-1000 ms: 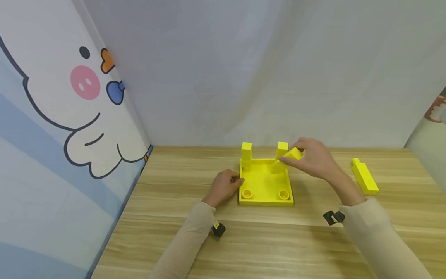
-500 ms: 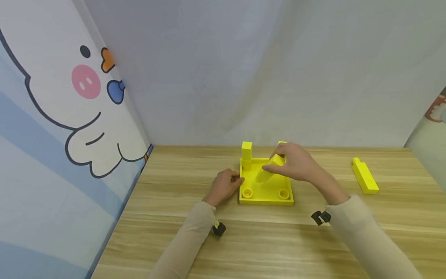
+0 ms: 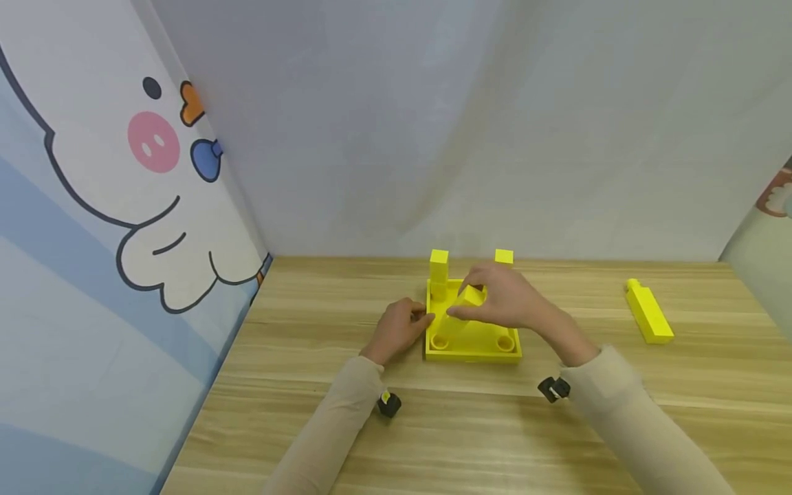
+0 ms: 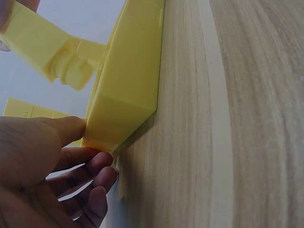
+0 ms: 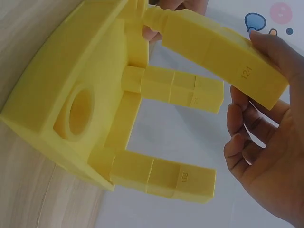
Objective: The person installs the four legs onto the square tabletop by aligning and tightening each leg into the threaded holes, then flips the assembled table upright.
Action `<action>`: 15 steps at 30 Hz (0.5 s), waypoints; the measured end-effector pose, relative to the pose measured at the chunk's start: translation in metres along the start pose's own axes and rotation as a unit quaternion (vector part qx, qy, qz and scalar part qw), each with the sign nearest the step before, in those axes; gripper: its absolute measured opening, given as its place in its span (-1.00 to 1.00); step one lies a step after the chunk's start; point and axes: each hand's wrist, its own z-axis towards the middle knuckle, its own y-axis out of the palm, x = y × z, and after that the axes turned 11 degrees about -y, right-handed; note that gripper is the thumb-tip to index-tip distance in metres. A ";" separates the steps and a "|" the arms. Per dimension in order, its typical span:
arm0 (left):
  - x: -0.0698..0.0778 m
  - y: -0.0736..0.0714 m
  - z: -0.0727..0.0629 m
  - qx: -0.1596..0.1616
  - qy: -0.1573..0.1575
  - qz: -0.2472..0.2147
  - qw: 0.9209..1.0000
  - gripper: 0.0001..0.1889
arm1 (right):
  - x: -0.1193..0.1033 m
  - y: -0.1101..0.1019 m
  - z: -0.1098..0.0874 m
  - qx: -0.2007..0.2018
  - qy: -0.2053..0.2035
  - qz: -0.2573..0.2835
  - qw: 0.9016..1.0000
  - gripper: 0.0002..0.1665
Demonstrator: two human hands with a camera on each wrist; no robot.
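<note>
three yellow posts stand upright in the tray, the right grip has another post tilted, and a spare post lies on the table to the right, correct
Three is wrong: two yellow posts stand upright in the tray, as the right wrist view shows. The right grip has another post tilted, and a spare post lies on the table to the right.

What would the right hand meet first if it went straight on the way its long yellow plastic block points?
Likely the round yellow socket in the near-left corner of the square yellow tray: the block in the right hand aims its ribbed end there. Depth is unclear; the tray's wall might come first.
</note>
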 end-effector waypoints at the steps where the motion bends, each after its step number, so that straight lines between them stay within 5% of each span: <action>1: 0.000 0.000 0.001 -0.001 0.002 0.000 1.000 -0.73 | 0.000 0.001 0.001 -0.002 -0.006 0.000 1.000 -0.53; 15: 0.000 0.004 0.007 -0.002 -0.019 0.007 1.000 -0.79 | 0.001 0.009 0.012 -0.058 -0.038 -0.023 0.997 -0.50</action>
